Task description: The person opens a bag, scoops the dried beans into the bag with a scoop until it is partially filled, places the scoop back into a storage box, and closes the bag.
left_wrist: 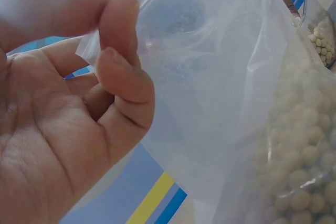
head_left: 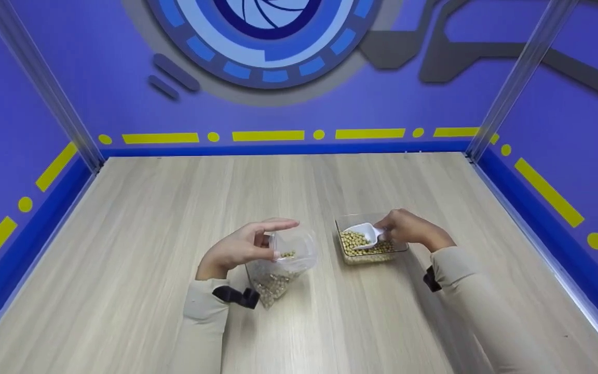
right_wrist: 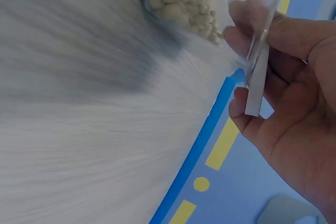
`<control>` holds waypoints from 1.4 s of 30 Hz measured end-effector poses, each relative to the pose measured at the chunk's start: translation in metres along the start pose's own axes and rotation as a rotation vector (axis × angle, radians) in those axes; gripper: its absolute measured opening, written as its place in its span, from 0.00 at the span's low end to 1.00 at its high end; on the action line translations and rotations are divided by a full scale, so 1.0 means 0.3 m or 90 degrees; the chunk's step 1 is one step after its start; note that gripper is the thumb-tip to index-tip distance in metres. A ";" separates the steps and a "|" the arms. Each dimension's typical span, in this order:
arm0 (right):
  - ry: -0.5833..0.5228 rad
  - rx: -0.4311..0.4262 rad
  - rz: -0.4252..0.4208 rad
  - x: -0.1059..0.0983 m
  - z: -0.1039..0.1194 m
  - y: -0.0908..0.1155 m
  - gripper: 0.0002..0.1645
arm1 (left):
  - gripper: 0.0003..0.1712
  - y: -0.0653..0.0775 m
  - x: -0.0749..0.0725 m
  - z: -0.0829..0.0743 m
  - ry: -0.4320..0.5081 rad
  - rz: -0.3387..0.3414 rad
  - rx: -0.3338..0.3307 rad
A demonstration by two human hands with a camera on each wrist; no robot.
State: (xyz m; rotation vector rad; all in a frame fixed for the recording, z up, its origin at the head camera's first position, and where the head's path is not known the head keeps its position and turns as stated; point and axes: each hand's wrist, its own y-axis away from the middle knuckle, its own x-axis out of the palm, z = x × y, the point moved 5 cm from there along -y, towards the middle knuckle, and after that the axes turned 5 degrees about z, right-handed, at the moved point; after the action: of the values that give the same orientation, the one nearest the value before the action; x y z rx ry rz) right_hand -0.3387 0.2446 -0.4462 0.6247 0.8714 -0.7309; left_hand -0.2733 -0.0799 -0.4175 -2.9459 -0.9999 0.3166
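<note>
While left hand [head_left: 242,246] holds bag [head_left: 274,284], right hand [head_left: 414,228], nearer right edge of table [head_left: 148,223], grips scoop [head_left: 375,234]; its bowl [head_left: 361,231] we see in head view only.

I note the head view facing down and toward twelve o'clock over the table [head_left: 143,218]; wrist views are close-range, the left likewise framing the bag [left_wrist: 210,103].

Your head view is bright, with glare on the tabletop [head_left: 299,337] and shadow beside your right sleeve [head_left: 486,306]. Your wrist views look hazier: highlights streak the bag [left_wrist: 210,82], and the tabletop smears in the right one.
</note>
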 end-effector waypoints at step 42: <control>-0.031 -0.030 0.035 0.007 -0.037 0.011 0.18 | 0.39 -0.002 0.004 0.005 0.019 0.008 0.002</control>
State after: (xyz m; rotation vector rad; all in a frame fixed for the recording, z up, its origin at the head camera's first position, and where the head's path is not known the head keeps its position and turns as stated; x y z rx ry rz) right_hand -0.3401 0.2540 -0.4530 0.5845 0.8207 -0.6712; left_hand -0.2730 -0.0788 -0.4192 -2.9461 -0.9762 0.2723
